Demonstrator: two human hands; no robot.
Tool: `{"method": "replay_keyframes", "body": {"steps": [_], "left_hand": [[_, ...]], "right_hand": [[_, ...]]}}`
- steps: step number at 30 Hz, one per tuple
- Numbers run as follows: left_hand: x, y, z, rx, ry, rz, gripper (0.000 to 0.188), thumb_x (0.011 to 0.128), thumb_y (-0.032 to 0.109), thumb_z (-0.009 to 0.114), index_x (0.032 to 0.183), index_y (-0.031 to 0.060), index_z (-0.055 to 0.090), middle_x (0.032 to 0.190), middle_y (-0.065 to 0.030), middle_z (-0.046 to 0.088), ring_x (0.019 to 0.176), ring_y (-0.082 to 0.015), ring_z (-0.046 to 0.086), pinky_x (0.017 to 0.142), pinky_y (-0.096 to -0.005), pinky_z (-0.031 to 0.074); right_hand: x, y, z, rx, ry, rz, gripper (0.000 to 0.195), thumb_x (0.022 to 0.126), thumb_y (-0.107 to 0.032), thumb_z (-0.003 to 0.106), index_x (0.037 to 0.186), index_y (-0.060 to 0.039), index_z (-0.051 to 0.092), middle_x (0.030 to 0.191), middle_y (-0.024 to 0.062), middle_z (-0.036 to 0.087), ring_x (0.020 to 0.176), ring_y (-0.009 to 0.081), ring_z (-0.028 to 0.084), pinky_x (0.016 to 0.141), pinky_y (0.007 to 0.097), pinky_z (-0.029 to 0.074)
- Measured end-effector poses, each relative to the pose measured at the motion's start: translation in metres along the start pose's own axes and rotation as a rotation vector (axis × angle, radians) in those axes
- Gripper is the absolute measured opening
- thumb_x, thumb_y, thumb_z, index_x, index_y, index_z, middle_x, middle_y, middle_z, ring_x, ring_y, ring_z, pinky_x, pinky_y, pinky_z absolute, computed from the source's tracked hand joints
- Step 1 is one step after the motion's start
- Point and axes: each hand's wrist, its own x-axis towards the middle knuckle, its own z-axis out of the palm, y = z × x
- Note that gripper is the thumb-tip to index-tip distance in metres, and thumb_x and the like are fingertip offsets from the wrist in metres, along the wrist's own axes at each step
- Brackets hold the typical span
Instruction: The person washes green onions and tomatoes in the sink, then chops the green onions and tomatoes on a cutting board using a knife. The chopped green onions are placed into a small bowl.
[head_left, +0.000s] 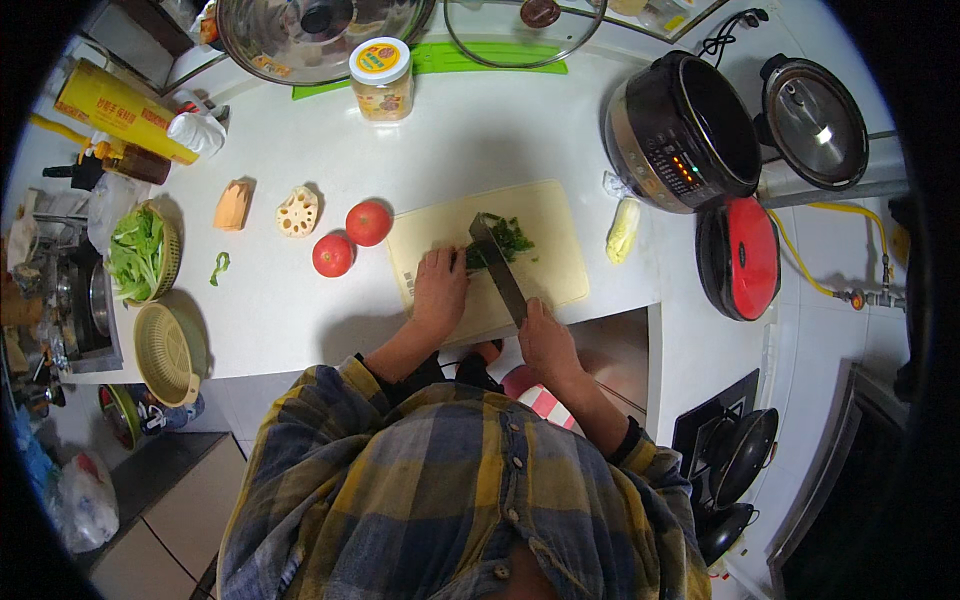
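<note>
A cream cutting board lies at a slant near the counter's front edge. Finely chopped greens sit on it in a small heap. My right hand grips a kitchen knife, whose dark blade reaches across the board into the greens. Just left of the blade, my left hand holds the uncut end of the greens with bent fingertips. My palm hides part of that bunch. Two tomatoes, one at the board's upper left corner and another tomato beside it, rest on the counter.
Leftward lie a cut lotus root, an orange vegetable piece, a basket of leafy greens and a colander. A jar stands behind. An open electric cooker, a cabbage piece and a red-lidded appliance are rightward.
</note>
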Motion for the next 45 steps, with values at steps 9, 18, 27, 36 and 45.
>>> {"method": "replay_keyframes", "body": {"steps": [9, 18, 27, 36, 45], "left_hand": [[-0.001, -0.001, 0.009, 0.062, 0.023, 0.029, 0.042, 0.077, 0.006, 0.06, 0.117, -0.0034, 0.054, 0.111, -0.0168, 0.051, 0.104, -0.0337, 0.049, 0.089, -0.0416, 0.043], [-0.002, 0.001, 0.005, 0.035, 0.024, 0.003, 0.041, 0.078, 0.006, 0.055, 0.117, -0.0065, 0.052, 0.109, -0.0173, 0.05, 0.105, -0.0329, 0.048, 0.092, -0.04, 0.043], [-0.004, 0.002, 0.009, 0.064, 0.004, 0.002, 0.045, 0.078, 0.005, 0.056, 0.121, -0.0059, 0.049, 0.111, -0.0184, 0.05, 0.105, -0.0336, 0.048, 0.093, -0.0405, 0.041], [-0.006, 0.001, -0.006, -0.017, 0.057, -0.079, 0.055, 0.076, 0.013, 0.065, 0.125, -0.0032, 0.049, 0.115, -0.0162, 0.052, 0.109, -0.0331, 0.048, 0.094, -0.0424, 0.039], [-0.021, -0.012, 0.005, -0.077, 0.028, -0.054, 0.05, 0.074, 0.007, 0.065, 0.121, -0.0012, 0.053, 0.116, -0.0153, 0.052, 0.108, -0.0338, 0.049, 0.092, -0.0419, 0.042]], "right_hand": [[0.025, -0.007, 0.02, -0.068, 0.196, -0.184, 0.03, 0.084, -0.002, 0.049, 0.112, 0.0061, 0.04, 0.104, 0.0254, 0.051, 0.087, 0.0464, 0.059, 0.075, 0.0499, 0.051], [0.001, -0.008, -0.007, 0.016, 0.109, -0.118, 0.023, 0.089, -0.01, 0.046, 0.106, 0.0043, 0.04, 0.103, 0.0282, 0.051, 0.089, 0.0485, 0.056, 0.073, 0.0543, 0.049], [0.021, -0.004, 0.042, -0.009, 0.199, -0.197, 0.04, 0.08, -0.007, 0.06, 0.114, 0.0025, 0.041, 0.107, 0.0224, 0.05, 0.086, 0.0454, 0.059, 0.074, 0.051, 0.051], [0.01, -0.008, 0.008, 0.12, 0.119, -0.045, 0.02, 0.091, -0.012, 0.045, 0.107, 0.0001, 0.041, 0.103, 0.0242, 0.052, 0.088, 0.0469, 0.056, 0.073, 0.0548, 0.048], [-0.002, -0.011, 0.016, 0.038, -0.005, -0.076, 0.026, 0.088, -0.009, 0.047, 0.109, 0.0023, 0.038, 0.103, 0.0246, 0.052, 0.089, 0.0466, 0.057, 0.072, 0.0528, 0.049]]}}
